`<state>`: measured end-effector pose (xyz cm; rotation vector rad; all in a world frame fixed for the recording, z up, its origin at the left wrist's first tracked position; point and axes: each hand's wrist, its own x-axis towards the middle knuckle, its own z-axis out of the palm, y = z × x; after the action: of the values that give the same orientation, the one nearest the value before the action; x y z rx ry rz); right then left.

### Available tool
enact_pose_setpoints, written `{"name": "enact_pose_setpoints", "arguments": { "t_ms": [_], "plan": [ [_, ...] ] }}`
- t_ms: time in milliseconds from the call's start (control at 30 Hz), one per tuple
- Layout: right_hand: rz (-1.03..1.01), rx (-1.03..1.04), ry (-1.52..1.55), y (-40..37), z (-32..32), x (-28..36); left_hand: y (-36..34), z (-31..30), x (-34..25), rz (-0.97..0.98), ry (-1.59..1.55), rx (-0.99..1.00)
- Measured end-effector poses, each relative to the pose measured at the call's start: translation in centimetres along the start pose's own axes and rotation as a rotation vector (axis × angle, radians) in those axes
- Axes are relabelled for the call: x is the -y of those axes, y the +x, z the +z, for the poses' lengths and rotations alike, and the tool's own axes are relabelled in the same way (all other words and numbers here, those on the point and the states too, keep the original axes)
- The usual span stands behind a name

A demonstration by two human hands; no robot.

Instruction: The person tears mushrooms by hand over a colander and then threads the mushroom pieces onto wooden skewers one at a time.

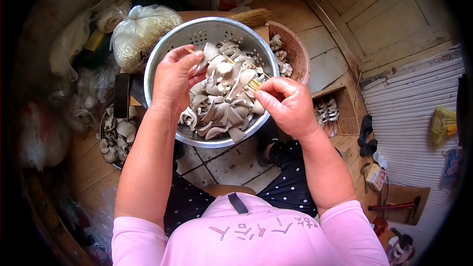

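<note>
A large metal colander (152,64) full of torn grey oyster mushroom pieces (217,113) sits in front of me. At its left side, my left hand (175,76) is closed, pinching a pale mushroom piece (209,55) between thumb and fingers. A thin stick tip shows by those fingertips. Over the right rim, my right hand (290,106) pinches several thin wooden skewers (253,85), which point left over the mushrooms. Mushroom pieces overlap the skewers, partly hiding them.
A pinkish tub (301,54) with mushroom scraps stands behind the colander. Whole mushrooms (123,133) fill a container at left. A tied plastic bag (143,34) sits behind it. On the right, an open box (340,101) holds loaded skewers (326,111).
</note>
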<state>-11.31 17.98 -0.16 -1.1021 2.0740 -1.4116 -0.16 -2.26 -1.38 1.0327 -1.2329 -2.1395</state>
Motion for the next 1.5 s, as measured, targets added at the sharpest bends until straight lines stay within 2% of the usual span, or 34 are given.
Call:
{"name": "enact_pose_setpoints", "arguments": {
  "t_ms": [133, 233, 267, 367, 400, 467, 733, 900, 967, 1000, 1067, 1133, 1200, 1267, 1400, 1500],
  "plan": [
    [0.103, -0.067, 0.109, 0.1, -0.6, 0.0, 1.1, -0.5, -0.1, 0.02, -0.002, -0.049],
    [0.086, -0.083, 0.144, 0.1, -0.6, -0.3, 2.5, -1.0, 1.2, 0.108, 0.249, 0.019],
    [0.084, -0.084, 0.152, 0.0, -0.6, -0.2, 2.7, -0.7, 1.8, 0.133, 0.345, 0.033],
    [0.037, -0.075, 0.113, 0.0, -0.4, -0.3, 4.0, -0.2, 4.9, 0.302, 0.965, 0.047],
    [0.038, -0.077, 0.112, -0.1, -0.4, -0.1, 3.3, 0.2, 5.2, 0.466, 1.125, 0.105],
    [0.056, -0.066, 0.115, -0.1, -0.4, 0.2, 3.9, 0.0, 7.7, 0.559, 1.309, 0.108],
    [0.065, -0.069, 0.149, -0.2, -0.8, 0.2, 3.4, 1.0, 8.0, 0.411, 1.556, 0.193],
    [0.033, -0.077, 0.137, -0.2, -0.8, 0.2, 3.0, 0.8, 5.7, 0.269, 1.639, 0.282],
    [0.039, -0.077, 0.145, -0.2, -0.9, 0.3, 4.1, -0.6, 5.2, 0.456, 1.251, 0.11],
    [0.045, -0.075, 0.151, -0.2, -0.9, 0.4, 3.6, 0.0, 3.1, 0.226, 1.001, 0.065],
    [0.047, -0.076, 0.136, -0.3, -0.9, 0.3, 3.5, -0.9, 1.5, 0.103, 0.514, 0.042],
    [0.048, -0.075, 0.123, -0.2, -0.8, 0.4, 2.4, -0.9, 0.0, 0.076, 0.212, 0.07],
    [0.06, -0.063, 0.132, -0.2, -0.5, 0.3, 1.7, -0.9, -0.5, 0.081, 0.131, 0.058],
    [0.057, -0.055, 0.124, -0.2, -0.2, 0.4, 1.2, -1.0, -0.6, 0.107, -0.082, 0.064],
    [0.034, -0.044, 0.098, -0.1, 0.4, 0.6, 1.0, -1.2, -1.1, 0.091, -0.248, 0.108],
    [0.016, -0.044, 0.099, 0.0, 0.7, 0.3, 0.9, -1.4, -1.6, 0.059, -0.258, 0.092]
  ]
}}
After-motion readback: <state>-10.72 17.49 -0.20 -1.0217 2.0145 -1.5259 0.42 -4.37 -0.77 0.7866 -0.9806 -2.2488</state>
